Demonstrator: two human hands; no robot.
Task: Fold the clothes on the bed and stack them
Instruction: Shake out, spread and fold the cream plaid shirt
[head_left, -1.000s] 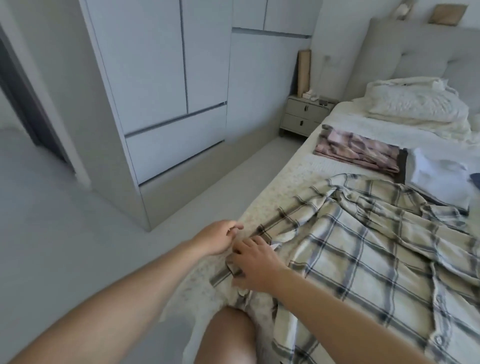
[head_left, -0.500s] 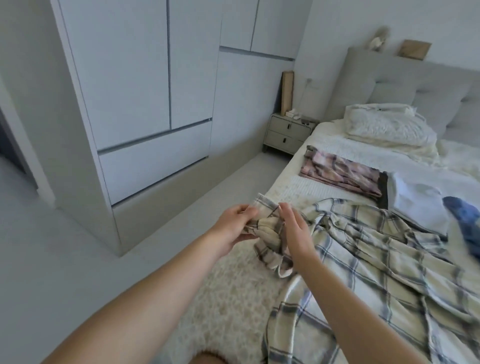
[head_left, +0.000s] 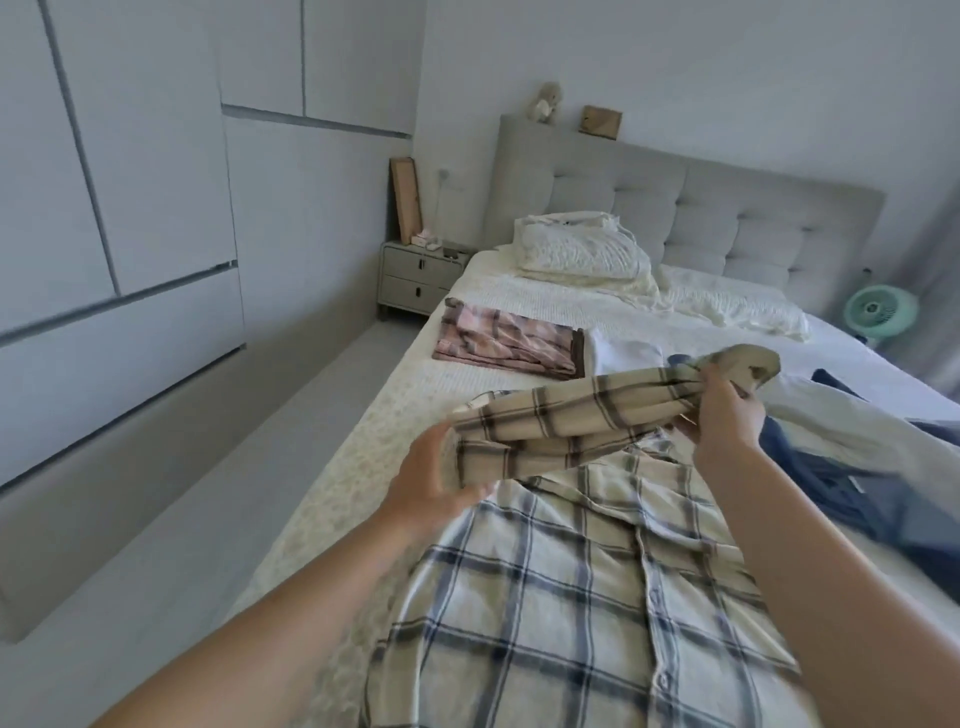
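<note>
Fingers of the left hand (head_left: 431, 480) and the right hand (head_left: 724, 415) curl round a bunched sleeve of the plaid shirt (head_left: 576, 597), lifted above the shirt's body spread on the bed (head_left: 374, 441). Beyond it lie a folded pink garment (head_left: 501, 340), white cloth (head_left: 626, 351), and a nightstand (head_left: 415, 280).

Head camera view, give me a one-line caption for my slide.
Both hands, left hand and right hand, hold a plaid shirt sleeve stretched above the bed.
</note>
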